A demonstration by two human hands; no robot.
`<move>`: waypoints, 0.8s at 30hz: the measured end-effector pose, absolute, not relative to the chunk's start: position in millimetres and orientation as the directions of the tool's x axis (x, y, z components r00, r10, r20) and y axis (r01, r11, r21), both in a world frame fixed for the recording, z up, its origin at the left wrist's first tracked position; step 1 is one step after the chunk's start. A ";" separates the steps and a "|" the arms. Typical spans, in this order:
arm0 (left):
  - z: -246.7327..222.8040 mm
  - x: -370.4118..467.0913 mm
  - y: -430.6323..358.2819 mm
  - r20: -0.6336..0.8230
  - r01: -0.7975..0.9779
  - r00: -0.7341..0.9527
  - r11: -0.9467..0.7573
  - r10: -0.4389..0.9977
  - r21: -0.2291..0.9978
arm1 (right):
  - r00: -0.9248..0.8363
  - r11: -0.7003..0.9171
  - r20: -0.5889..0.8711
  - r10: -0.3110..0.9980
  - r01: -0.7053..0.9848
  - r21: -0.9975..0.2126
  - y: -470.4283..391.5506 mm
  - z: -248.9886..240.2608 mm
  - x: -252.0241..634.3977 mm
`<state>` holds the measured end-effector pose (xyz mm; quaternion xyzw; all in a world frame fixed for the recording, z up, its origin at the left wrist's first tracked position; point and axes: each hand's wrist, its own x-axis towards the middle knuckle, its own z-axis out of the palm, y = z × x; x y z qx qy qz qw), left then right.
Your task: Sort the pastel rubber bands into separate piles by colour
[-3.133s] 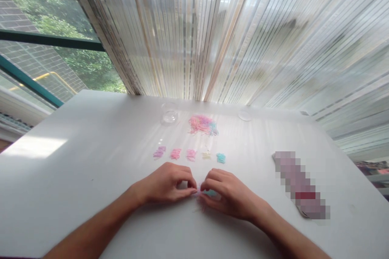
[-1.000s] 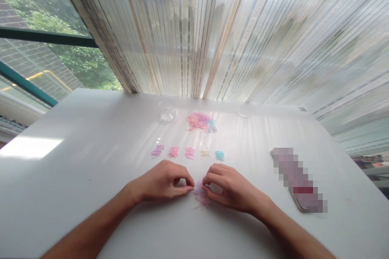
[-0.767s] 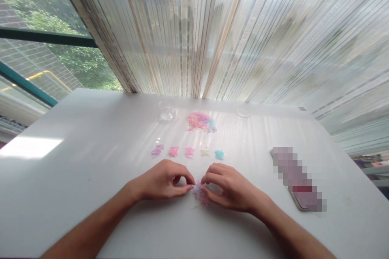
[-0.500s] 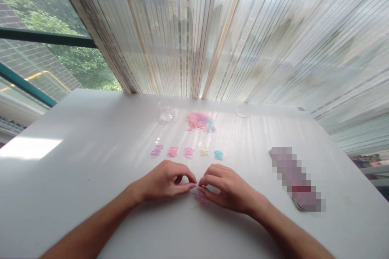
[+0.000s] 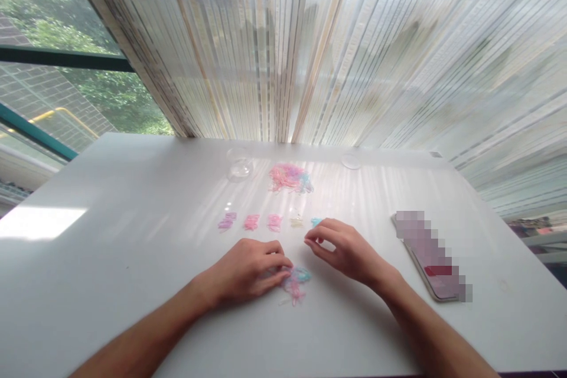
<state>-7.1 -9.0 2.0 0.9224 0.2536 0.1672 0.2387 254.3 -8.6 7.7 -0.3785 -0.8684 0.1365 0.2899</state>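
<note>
My left hand (image 5: pixel 252 266) rests at a small loose pile of thin pastel loops, like tiny rubber bands (image 5: pixel 295 290), in pink, lilac and blue. Its thumb and forefinger are slightly apart, their tips touching the pile. Up and to the right, my right hand (image 5: pixel 343 248) hovers with thumb and forefinger pinched together; whatever is between the tips is too small to make out. Beyond the hands runs a row of sorted bunches: purple (image 5: pixel 227 222), deeper pink (image 5: pixel 251 222), light pink (image 5: pixel 274 222), pale yellow (image 5: pixel 296 222) and blue (image 5: pixel 316 221), the last partly covered by my right hand.
Farther back on the white table (image 5: pixel 146 201) lies a larger mixed heap of bands (image 5: pixel 290 178). A clear round container (image 5: pixel 240 166) stands left of it, a clear lid (image 5: pixel 351 161) right. A phone (image 5: pixel 429 260) lies at right. A striped curtain (image 5: pixel 274 47) hangs behind.
My right hand has left the pile and moved up and away, close to the blue bunch. My left hand's fingertips have shifted onto the pile, which is now more exposed.
</note>
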 end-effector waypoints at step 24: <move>1.6 -3.4 -5.8 0.479 0.355 0.569 -0.726 0.668 0.589 | -0.543 0.757 0.527 0.654 0.452 -0.472 -21.1 3.6 233.1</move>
